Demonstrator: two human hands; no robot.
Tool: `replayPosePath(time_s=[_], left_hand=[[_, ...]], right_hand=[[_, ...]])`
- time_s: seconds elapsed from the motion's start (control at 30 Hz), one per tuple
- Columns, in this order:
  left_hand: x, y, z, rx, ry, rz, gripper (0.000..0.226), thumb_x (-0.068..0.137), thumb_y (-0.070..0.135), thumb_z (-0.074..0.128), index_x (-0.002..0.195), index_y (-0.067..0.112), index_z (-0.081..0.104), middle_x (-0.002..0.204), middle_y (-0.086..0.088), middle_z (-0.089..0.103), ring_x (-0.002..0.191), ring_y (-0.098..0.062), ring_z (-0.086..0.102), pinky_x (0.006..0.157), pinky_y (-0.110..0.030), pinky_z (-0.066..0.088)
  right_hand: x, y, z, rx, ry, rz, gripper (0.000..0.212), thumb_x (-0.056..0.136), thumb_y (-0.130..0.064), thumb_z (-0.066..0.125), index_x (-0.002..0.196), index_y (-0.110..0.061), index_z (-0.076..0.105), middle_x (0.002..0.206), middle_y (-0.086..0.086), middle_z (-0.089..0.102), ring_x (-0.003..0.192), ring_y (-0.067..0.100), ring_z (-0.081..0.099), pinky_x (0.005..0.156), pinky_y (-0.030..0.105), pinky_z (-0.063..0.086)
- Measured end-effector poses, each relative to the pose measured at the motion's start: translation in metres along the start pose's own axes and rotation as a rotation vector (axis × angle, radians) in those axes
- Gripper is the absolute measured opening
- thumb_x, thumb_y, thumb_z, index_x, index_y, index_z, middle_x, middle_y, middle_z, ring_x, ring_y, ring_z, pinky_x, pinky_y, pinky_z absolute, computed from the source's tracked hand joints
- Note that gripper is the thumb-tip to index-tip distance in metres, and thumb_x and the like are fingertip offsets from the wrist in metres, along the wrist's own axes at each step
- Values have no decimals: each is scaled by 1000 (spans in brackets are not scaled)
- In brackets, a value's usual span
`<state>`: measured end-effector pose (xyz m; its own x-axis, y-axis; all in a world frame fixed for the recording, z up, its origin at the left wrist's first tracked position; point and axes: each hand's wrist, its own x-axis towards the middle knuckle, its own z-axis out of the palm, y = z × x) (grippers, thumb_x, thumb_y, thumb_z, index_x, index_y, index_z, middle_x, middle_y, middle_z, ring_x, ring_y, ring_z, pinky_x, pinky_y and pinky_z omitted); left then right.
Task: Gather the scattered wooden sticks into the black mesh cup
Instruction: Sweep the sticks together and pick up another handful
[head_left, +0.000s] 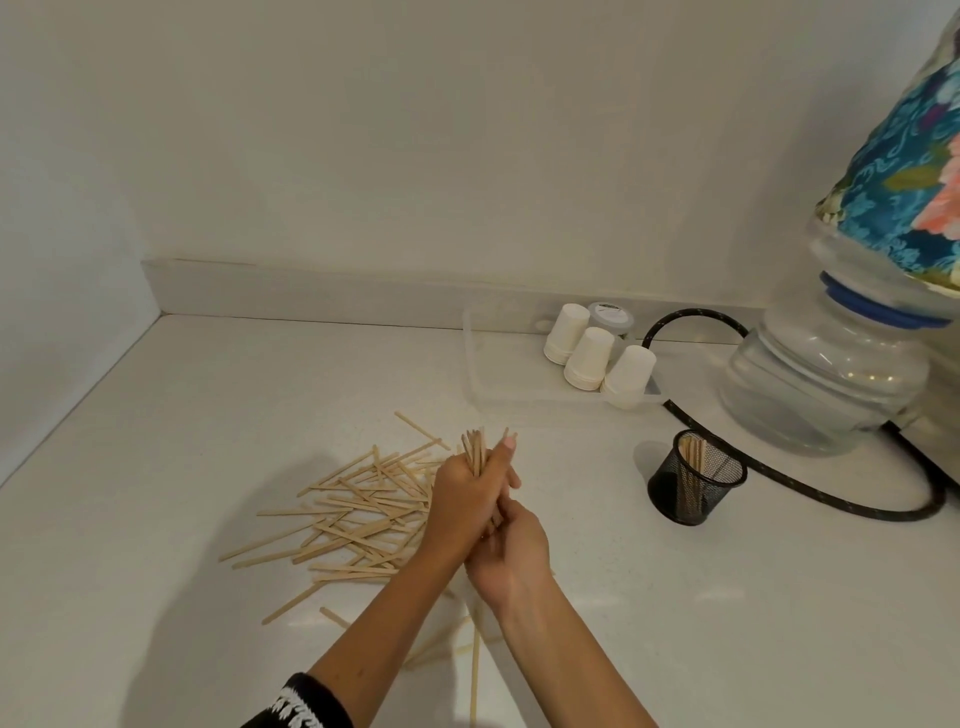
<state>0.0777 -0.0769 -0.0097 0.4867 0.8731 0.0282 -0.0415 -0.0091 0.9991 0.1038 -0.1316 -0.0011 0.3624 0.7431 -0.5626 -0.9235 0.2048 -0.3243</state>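
Observation:
A heap of thin wooden sticks (353, 514) lies scattered on the white counter, left of centre. My left hand (467, 499) grips a bundle of sticks (474, 451) whose tips poke out above the fist. My right hand (511, 553) sits just below it, wrapped around the lower end of the same bundle. The black mesh cup (696, 480) stands to the right, tilted, with a few sticks inside. More loose sticks (457, 639) lie under my forearms.
A clear plastic tray (475, 364) holds three upturned stacks of white paper cups (592, 358) and a small lidded tub (612, 316). A black braided cable (810, 499) loops behind the cup. A water dispenser bottle (831, 384) with a floral cover stands at the right.

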Motion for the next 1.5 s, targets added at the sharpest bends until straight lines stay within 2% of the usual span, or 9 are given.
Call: replayPosePath(time_s=[0.17,0.4,0.57,0.77,0.9,1.07,1.2,1.37,1.5], left_hand=[[13,-2,6,-16,119,-87,60,95,41,47,43,13,54,55,-2,65,53,-8,56,54,-8,41],[16,-6,26,-168,151,-147,58,98,38,40,48,11,48,78,-6,74,81,-11,65,81,-30,41],[11,-7,53,-245,121,-156,55,96,44,43,50,17,57,81,-7,74,80,-9,67,84,-35,43],[8,-8,88,-256,-8,-14,54,83,70,45,114,28,57,105,-1,71,102,-19,66,84,-37,48],[10,-24,108,-59,-66,-24,65,74,79,42,125,38,39,107,9,69,105,-7,63,86,-33,43],[4,-57,131,573,-111,18,67,84,67,47,140,34,32,125,11,56,117,-13,51,101,-35,36],[-3,-90,154,1080,-148,85,62,95,50,38,149,26,19,156,2,24,145,-19,14,114,-37,13],[-10,-106,168,1303,-115,121,58,97,50,21,150,25,18,161,0,9,148,-23,2,117,-40,5],[-9,-110,166,1321,-93,152,58,97,50,22,149,24,24,160,0,15,147,-23,9,117,-40,9]], right_hand=[[-8,-19,-14,-127,44,-18,20,95,0,47,99,9,65,95,21,70,90,25,68,73,31,57],[-12,-47,-33,-289,-121,-27,21,92,-5,56,107,6,68,110,18,70,105,20,67,80,23,58],[-14,-74,-46,-366,-20,-136,16,87,3,60,99,4,70,101,17,73,95,19,71,77,21,59],[-13,-132,-54,-501,36,-371,19,81,4,67,100,3,69,94,14,72,88,18,71,85,27,56],[-17,-206,-54,-763,38,-627,22,79,-5,73,101,-6,73,80,-2,72,67,2,65,67,12,52],[-31,-300,-51,-1385,74,-1024,15,78,-13,74,93,-16,77,84,-2,75,72,6,64,71,10,50],[-39,-351,-41,-1970,19,-1229,14,80,-4,71,92,-7,77,91,8,75,82,19,66,78,19,47],[-23,-367,-22,-2709,-27,-804,24,92,-13,56,110,-17,71,114,5,69,105,25,61,92,30,46],[-5,-347,-16,-2719,-104,-488,23,88,-7,57,106,-8,72,114,12,66,104,27,62,89,28,47]])
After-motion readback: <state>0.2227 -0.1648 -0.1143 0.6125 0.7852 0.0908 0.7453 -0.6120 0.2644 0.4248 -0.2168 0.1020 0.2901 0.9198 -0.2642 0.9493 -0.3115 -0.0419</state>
